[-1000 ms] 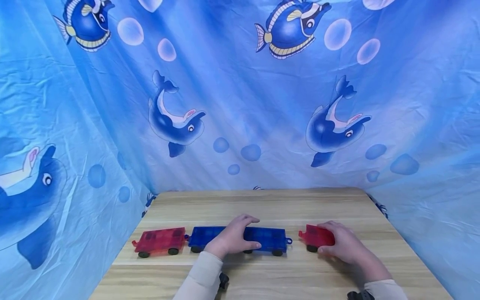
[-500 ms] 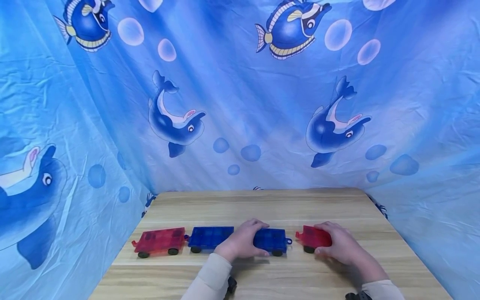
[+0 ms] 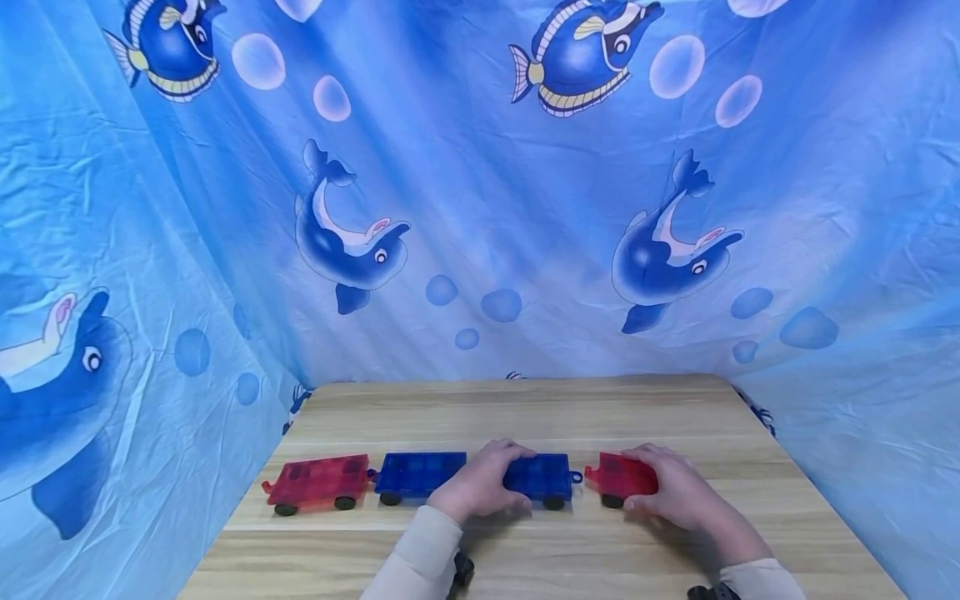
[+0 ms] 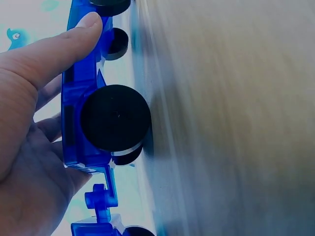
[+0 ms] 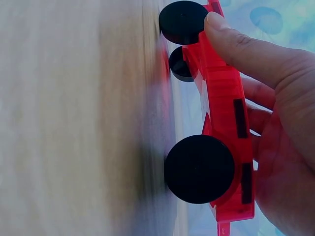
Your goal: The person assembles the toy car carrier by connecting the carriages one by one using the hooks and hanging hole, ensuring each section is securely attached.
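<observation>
My left hand (image 3: 480,485) grips a blue toy train car (image 3: 543,473) across its width. In the left wrist view, the thumb lies on the near side of this see-through blue car (image 4: 81,118), above its black wheels, with the fingers behind it. My right hand (image 3: 681,490) holds a red toy train car (image 3: 622,475) between thumb and fingers; its right end is hidden by the hand. The right wrist view has this red car (image 5: 229,147) with black wheels close over the wood. Its hook (image 3: 591,477) points left at the blue car's ring (image 3: 576,477), a small gap between them.
Another blue car (image 3: 420,473) sits left of the held one, its right end behind the left hand. A second red car (image 3: 321,482) is joined to its left end. All stand on a wooden table (image 3: 525,417), surrounded by a blue fish-print curtain (image 3: 480,208).
My left hand has slid right along the blue cars and taken hold of the right-hand one. My right hand has moved left with the red car, narrowing the gap to the blue ring.
</observation>
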Available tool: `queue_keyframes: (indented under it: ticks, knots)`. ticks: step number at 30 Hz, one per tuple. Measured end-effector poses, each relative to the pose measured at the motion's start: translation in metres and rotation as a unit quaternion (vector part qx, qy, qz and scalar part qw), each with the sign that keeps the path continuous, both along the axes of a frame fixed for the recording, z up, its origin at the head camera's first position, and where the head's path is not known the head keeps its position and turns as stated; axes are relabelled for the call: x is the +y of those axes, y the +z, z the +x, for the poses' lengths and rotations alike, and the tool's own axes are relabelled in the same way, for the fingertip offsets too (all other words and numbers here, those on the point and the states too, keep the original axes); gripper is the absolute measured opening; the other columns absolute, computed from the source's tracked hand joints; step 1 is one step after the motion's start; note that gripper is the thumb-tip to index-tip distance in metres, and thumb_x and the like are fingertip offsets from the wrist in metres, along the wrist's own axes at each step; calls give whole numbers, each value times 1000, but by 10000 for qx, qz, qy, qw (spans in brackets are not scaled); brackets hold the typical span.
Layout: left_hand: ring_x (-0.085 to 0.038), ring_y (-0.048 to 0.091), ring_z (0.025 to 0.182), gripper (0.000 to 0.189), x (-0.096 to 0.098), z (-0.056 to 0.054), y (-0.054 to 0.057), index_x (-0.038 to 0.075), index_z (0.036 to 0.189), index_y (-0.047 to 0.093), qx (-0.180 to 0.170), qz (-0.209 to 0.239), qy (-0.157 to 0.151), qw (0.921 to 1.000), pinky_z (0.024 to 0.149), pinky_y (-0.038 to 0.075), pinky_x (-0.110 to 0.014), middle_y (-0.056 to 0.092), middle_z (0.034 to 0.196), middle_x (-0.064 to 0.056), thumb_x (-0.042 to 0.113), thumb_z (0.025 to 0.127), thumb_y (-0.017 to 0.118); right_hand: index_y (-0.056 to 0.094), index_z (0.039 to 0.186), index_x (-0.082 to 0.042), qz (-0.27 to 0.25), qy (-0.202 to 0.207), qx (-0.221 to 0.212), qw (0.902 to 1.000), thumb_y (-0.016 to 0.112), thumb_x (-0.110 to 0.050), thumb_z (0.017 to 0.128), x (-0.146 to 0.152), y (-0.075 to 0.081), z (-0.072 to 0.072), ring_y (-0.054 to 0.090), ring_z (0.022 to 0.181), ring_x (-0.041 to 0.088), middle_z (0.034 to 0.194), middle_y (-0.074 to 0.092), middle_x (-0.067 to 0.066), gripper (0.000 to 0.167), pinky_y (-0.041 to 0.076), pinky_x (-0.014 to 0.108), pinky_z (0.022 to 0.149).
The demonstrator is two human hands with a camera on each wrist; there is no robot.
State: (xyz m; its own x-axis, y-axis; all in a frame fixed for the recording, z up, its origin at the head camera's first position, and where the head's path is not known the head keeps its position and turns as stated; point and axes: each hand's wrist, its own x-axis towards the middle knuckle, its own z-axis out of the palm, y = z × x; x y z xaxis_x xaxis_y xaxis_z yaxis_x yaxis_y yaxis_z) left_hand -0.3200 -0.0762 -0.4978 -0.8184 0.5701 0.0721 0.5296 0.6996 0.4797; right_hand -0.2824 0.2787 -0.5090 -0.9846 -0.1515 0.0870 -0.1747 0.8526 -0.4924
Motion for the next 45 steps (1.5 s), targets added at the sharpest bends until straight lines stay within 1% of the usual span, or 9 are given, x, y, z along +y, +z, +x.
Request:
queue_keyframes:
  ticks: [7,13,17,26,33,39,45]
  knots:
    - [-22,51,136,71,-2,-1,-2,32,149,58,-64,150,-10,9999,107,50,-47,55,141,9,41,86,88,65,143,-20,30,51,-2,10000,97,-45,67,-2,1,1,56,128,36,139,64,5,86,48,65,101]
    - [-24,50,138,72,-2,-1,0,31,150,57,-163,253,53,9995,108,49,-49,54,144,7,41,86,88,65,143,-17,-6,219,141,9997,98,-44,67,-4,2,2,58,125,36,136,65,4,87,47,64,102]
    - [-24,49,139,72,-2,0,2,30,150,57,-215,298,84,9993,109,49,-49,53,145,7,40,85,88,65,142,-19,-6,178,115,9998,98,-42,67,-5,3,3,58,124,33,135,65,3,85,49,63,101]
    - [-23,49,138,72,-3,-1,0,30,149,57,-165,282,54,9995,109,49,-48,53,144,7,41,85,88,65,143,-24,-25,92,-88,9999,99,-43,66,-11,1,3,55,129,33,138,63,0,86,49,63,102]
    - [-22,50,137,70,-2,-2,-1,30,148,58,-155,302,-78,9994,109,49,-48,54,142,9,38,85,89,67,141,-24,9,148,-17,9999,99,-42,65,-13,2,4,56,126,30,134,64,-4,84,48,62,102]
    - [-21,50,137,70,0,-2,-1,31,148,58,-120,220,-87,9996,108,49,-47,54,141,11,40,85,88,67,141,-23,-22,197,-31,9998,99,-42,66,-15,4,4,56,128,31,136,64,-2,83,48,63,103]
    - [-22,48,139,70,2,0,1,31,148,58,-82,48,-83,9999,109,48,-48,53,145,9,40,85,88,67,141,-24,0,177,-73,9998,99,-43,67,-15,4,5,55,129,32,138,63,1,83,48,63,103]
